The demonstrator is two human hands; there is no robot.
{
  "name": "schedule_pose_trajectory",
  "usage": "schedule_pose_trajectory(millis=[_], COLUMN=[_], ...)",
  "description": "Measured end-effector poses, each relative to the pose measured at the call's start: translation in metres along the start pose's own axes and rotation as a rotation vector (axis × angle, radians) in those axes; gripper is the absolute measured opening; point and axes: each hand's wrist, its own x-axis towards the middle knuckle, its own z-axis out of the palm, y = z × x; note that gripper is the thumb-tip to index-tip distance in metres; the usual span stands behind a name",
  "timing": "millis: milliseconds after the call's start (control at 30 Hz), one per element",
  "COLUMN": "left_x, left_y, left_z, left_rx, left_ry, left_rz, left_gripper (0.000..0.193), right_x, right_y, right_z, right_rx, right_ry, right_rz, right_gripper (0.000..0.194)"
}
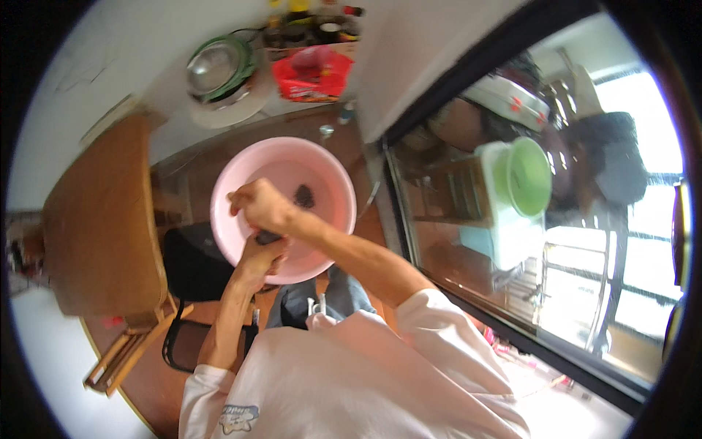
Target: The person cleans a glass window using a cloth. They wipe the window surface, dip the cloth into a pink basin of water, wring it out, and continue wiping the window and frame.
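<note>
A round pink plastic basin (337, 241) stands before me. On its floor lies a small heap of dark bits (304, 196), too blurred to identify. My left hand (259, 258) is at the near left part of the basin, curled around a dark object (267, 237) whose kind I cannot make out. Just beyond it my right hand (262, 204) reaches over the basin with bent fingers. Whether those fingers pinch something is not visible. The right forearm crosses the basin's near right rim.
A wooden chair (104, 219) and a black chair (197, 263) stand at left. Beyond the basin are a metal sieve (211, 67), a red plastic container (312, 74) and several bottles (299, 24). A dark-framed glass door (403, 219) runs along the right, with a green basin (529, 175) behind it.
</note>
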Motion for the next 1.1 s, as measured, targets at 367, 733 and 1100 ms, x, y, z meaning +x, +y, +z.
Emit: schedule_pose_trajectory(millis=[367,733,1100], left_x=[0.066,0.154,0.125], left_y=[-0.059,-0.172,-0.101], left_z=[-0.038,-0.133,-0.086], left_rx=[0.371,0.412,0.681], left_ry=[0.246,0.205,0.465], left_rz=[-0.013,0.316,0.358], left_gripper=[0.035,0.041,0.062], right_x=[0.016,0.028,0.029], right_y=[0.079,0.113,0.127], right_z=[0.028,0.035,0.031], right_rx=[-0.290,-0.409,0.025], right_ry=[0.375,0.383,0.721], right_rz=[0.153,0.286,0.247], right_gripper=[0.041,0.040,0.057])
